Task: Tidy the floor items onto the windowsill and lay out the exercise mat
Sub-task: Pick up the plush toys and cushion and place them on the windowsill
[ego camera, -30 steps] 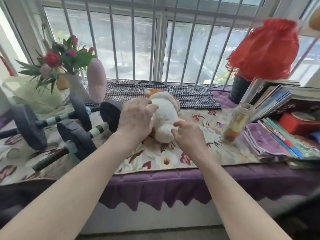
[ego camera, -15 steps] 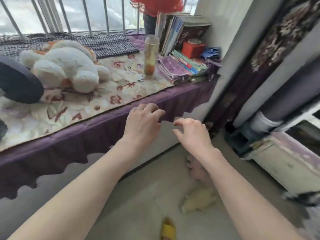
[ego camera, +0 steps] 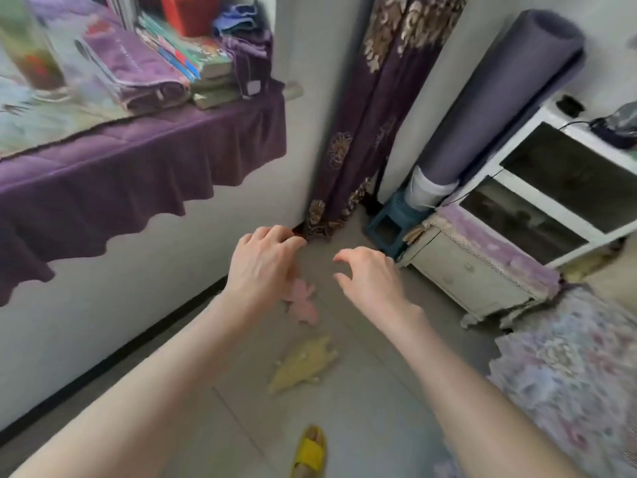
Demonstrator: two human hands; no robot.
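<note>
Two soft toys lie on the grey tiled floor: a pink one point(ego camera: 303, 301) close to the wall and a pale yellow one point(ego camera: 305, 363) nearer to me. My left hand point(ego camera: 263, 267) hovers above the pink toy with loosely curled fingers and holds nothing. My right hand point(ego camera: 370, 281) hangs beside it, also empty, fingers loosely curled. A rolled purple exercise mat point(ego camera: 499, 101) leans upright in the corner at the right. The windowsill point(ego camera: 144, 132), covered in purple cloth, runs along the upper left.
Books point(ego camera: 186, 53), a folded purple cloth and a red box point(ego camera: 193, 12) crowd the sill's right end. A purple patterned curtain point(ego camera: 362, 115) hangs in the corner. A white cabinet point(ego camera: 551, 201), a blue stool point(ego camera: 389, 225), and a floral rug point(ego camera: 572, 370) stand right. My yellow slipper point(ego camera: 310, 453) shows below.
My hands let go of the white plush toy on the sill and drew back. My view swung right and down to the floor, and both empty hands now hang over the toys there.
</note>
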